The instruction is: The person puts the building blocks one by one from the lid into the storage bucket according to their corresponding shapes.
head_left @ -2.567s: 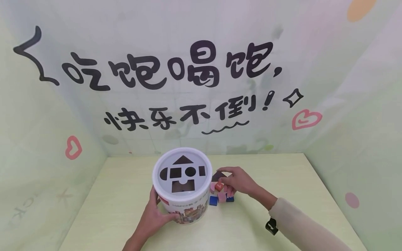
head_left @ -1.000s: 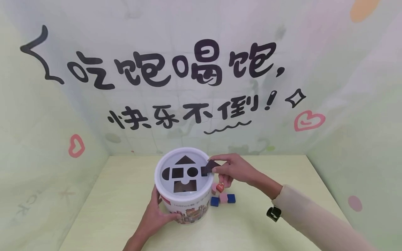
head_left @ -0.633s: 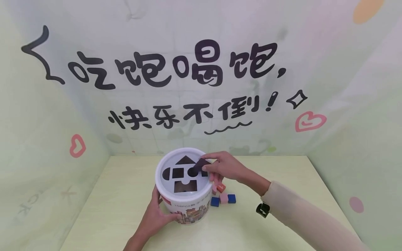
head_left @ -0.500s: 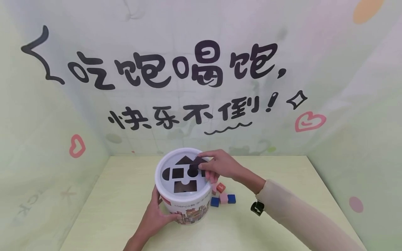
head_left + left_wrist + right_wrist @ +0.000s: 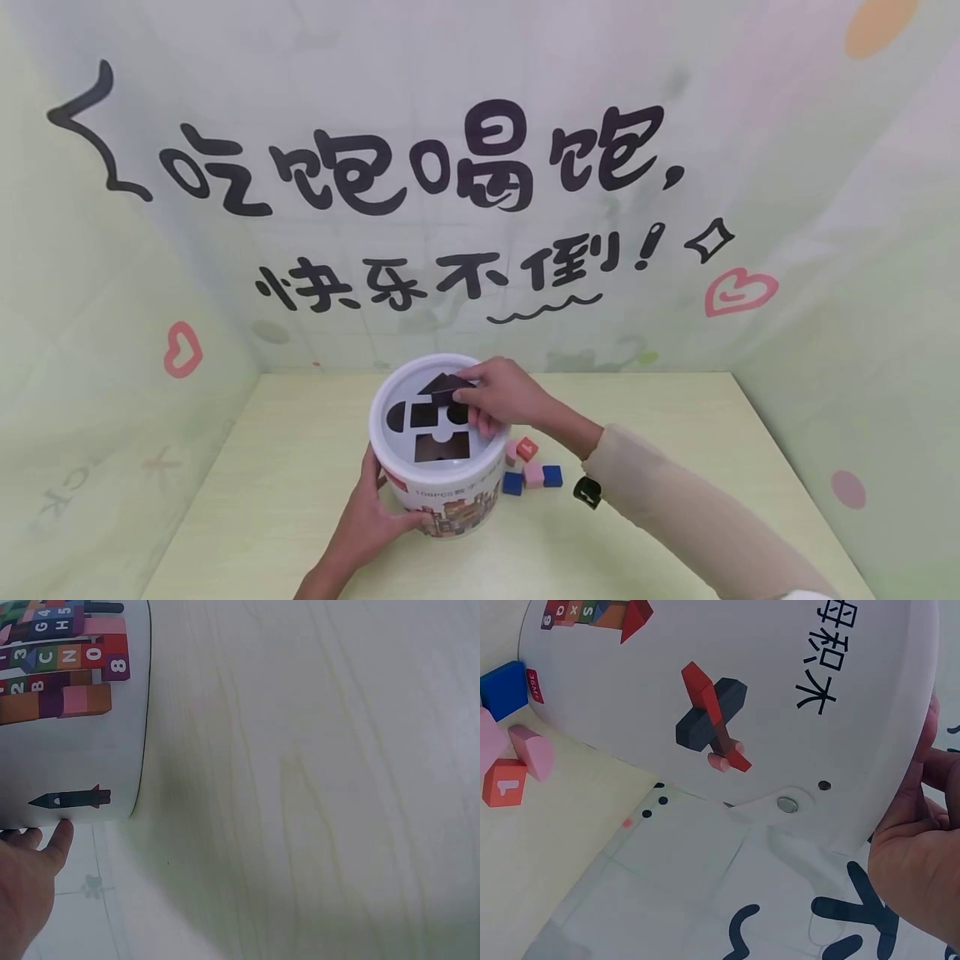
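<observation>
Head view: left hand [image 5: 367, 517] grips the shape-sorter bucket [image 5: 459, 504] by its near-left side, thumb across the front, likely to steady it; its other fingers are mostly hidden by the wall; right hand [image 5: 510, 396] pinches a dark triangular block [image 5: 448, 392] over the lid [image 5: 405, 386], overlapping the triangular hole, probably to line the two up; dark on dark, so can't tell if it's entering; red block [image 5: 527, 449], pink blocks [image 5: 533, 475] and blue blocks [image 5: 552, 476] lie just right of the bucket on the table [image 5: 300, 433].

Left wrist view: printed wall cut off top and left; thumb and a fingertip at its edge, rest cropped.

Right wrist view: right hand at the bucket's rim, fingers partly cut off; pinched block out of view; red block shows a "1".
</observation>
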`<state>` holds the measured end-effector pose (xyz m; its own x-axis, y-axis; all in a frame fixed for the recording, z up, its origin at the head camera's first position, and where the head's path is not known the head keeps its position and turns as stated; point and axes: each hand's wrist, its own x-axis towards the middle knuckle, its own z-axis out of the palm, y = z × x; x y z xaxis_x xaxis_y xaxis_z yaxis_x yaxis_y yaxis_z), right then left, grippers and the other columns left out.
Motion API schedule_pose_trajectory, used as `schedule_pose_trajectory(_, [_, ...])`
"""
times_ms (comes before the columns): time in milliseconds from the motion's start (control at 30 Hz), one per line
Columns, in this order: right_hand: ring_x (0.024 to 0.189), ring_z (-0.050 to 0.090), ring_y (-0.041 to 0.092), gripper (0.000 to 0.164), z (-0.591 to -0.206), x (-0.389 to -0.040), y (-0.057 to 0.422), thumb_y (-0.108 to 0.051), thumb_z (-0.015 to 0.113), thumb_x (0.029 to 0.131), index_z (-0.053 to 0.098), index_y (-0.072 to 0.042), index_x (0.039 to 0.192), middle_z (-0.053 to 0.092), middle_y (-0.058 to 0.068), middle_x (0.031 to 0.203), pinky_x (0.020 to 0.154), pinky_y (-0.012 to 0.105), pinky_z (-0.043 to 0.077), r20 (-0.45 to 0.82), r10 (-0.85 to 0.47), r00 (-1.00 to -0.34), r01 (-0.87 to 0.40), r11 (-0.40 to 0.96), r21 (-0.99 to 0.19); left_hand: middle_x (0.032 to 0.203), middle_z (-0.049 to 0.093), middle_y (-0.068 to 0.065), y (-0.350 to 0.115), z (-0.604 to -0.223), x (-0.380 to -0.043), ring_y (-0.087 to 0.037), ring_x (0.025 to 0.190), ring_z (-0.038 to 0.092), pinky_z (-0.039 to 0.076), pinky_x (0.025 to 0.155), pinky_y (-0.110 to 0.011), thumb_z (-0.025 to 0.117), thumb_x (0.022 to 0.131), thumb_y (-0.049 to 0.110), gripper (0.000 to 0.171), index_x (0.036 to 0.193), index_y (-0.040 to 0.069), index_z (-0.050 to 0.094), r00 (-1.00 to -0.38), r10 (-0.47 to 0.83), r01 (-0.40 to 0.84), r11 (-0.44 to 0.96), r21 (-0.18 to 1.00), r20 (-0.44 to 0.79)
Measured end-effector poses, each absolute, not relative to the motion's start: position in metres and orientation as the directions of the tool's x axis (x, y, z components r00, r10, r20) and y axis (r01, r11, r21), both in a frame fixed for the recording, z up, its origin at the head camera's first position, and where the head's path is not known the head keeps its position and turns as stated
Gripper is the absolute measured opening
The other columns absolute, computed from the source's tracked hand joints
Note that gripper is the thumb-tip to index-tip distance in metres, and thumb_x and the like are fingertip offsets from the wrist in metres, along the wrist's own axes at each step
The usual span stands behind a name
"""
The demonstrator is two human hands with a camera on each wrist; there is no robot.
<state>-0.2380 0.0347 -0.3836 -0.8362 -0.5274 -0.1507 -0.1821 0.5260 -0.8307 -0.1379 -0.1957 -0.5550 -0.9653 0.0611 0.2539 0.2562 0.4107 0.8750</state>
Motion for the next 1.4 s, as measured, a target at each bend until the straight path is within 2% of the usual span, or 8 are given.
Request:
schedule_pose_trajectory(133, [0.040, 0.058, 0.015, 0.034, -0.386, -0.240, 0.029, -0.017, 0.061, 0.096, 0.064, -0.008, 0.129, 0.063, 0.005, 0.054, 0.045, 0.030, 0.057, -0.124, -0.510, -0.851, -0.216, 0.557, -0.802, 0.153, 0.035, -0.014, -0.191, -0.543, -0.133, -0.034, 0.134, 0.040, 0.042, 0.105, -0.061, 0.095, 0.057, 0.026, 0.135, 0.157, 0.025, 0.005, -0.966, 0.061, 0.254, 0.411, 0.875, 0.252])
schedule_pose_trajectory(200, [0.041, 0.059, 0.015, 0.028, -0.387, -0.241, 0.026, -0.017, 0.061, 0.097, 0.067, -0.007, 0.122, 0.062, 0.004, 0.055, 0.045, 0.029, 0.057, -0.103, -0.499, -0.860, -0.231, 0.563, -0.794, 0.152, 0.035, -0.017, -0.189, -0.533, -0.129, -0.036, 0.134, 0.040, 0.042, 0.104, -0.062, 0.095, 0.057, 0.024, 0.134, 0.157, 0.023, 0.005, -0.964, 0.067, 0.260, 0.408, 0.875, 0.255])
schedule_pose_trajectory(333, [0.041, 0.060, 0.016, 0.023, -0.390, -0.242, 0.023, -0.017, 0.061, 0.096, 0.068, -0.006, 0.115, 0.062, 0.004, 0.055, 0.045, 0.030, 0.057, -0.082, -0.466, -0.881, -0.219, 0.555, -0.802, 0.150, 0.037, -0.018, -0.186, -0.522, -0.126, -0.036, 0.132, 0.040, 0.043, 0.103, -0.062, 0.095, 0.058, 0.022, 0.134, 0.157, 0.024, 0.006, -0.962, 0.077, 0.269, 0.399, 0.876, 0.261])
schedule_pose_trajectory(467, [0.041, 0.060, 0.017, 0.032, -0.389, -0.242, 0.021, -0.016, 0.065, 0.094, 0.066, -0.005, 0.124, 0.062, 0.005, 0.055, 0.044, 0.030, 0.057, -0.098, -0.433, -0.896, -0.182, 0.559, -0.809, 0.152, 0.036, -0.013, -0.188, -0.537, -0.131, -0.033, 0.134, 0.039, 0.042, 0.104, -0.062, 0.096, 0.056, 0.023, 0.136, 0.157, 0.029, 0.005, -0.964, 0.071, 0.264, 0.388, 0.883, 0.257])
schedule_pose_trajectory(633, [0.040, 0.059, 0.016, 0.037, -0.387, -0.241, 0.027, -0.014, 0.066, 0.092, 0.064, -0.004, 0.127, 0.064, 0.007, 0.056, 0.043, 0.031, 0.057, -0.120, -0.397, -0.910, -0.125, 0.539, -0.833, 0.153, 0.036, -0.007, -0.192, -0.552, -0.138, -0.029, 0.137, 0.037, 0.042, 0.104, -0.062, 0.096, 0.054, 0.028, 0.137, 0.156, 0.033, 0.005, -0.961, 0.073, 0.275, 0.393, 0.878, 0.268])
schedule_pose_trajectory(767, [0.042, 0.059, 0.017, 0.036, -0.389, -0.241, 0.036, -0.015, 0.065, 0.092, 0.065, -0.004, 0.126, 0.065, 0.009, 0.059, 0.046, 0.032, 0.058, -0.135, -0.397, -0.908, -0.077, 0.474, -0.877, 0.153, 0.036, -0.006, -0.195, -0.556, -0.139, -0.029, 0.137, 0.038, 0.043, 0.104, -0.059, 0.096, 0.054, 0.031, 0.137, 0.156, 0.033, 0.005, -0.958, 0.077, 0.282, 0.406, 0.869, 0.275])
schedule_pose_trajectory(967, [0.045, 0.061, 0.016, 0.033, -0.391, -0.241, 0.051, -0.017, 0.065, 0.093, 0.066, -0.004, 0.123, 0.065, 0.010, 0.061, 0.048, 0.032, 0.059, -0.125, -0.392, -0.911, -0.063, 0.434, -0.898, 0.154, 0.034, -0.010, -0.198, -0.560, -0.140, -0.032, 0.137, 0.036, 0.041, 0.105, -0.062, 0.096, 0.053, 0.026, 0.138, 0.157, 0.030, 0.005, -0.960, 0.078, 0.276, 0.393, 0.877, 0.267])
schedule_pose_trajectory(1400, [0.047, 0.060, 0.016, 0.037, -0.406, -0.250, 0.085, -0.020, 0.065, 0.094, 0.063, -0.005, 0.127, 0.066, 0.016, 0.067, 0.051, 0.029, 0.059, -0.147, -0.276, -0.950, 0.035, 0.373, -0.927, 0.152, 0.037, -0.005, -0.199, -0.558, -0.139, -0.032, 0.136, 0.037, 0.041, 0.104, -0.064, 0.095, 0.056, 0.034, 0.135, 0.157, 0.032, 0.005, -0.959, 0.088, 0.281, 0.392, 0.876, 0.268])
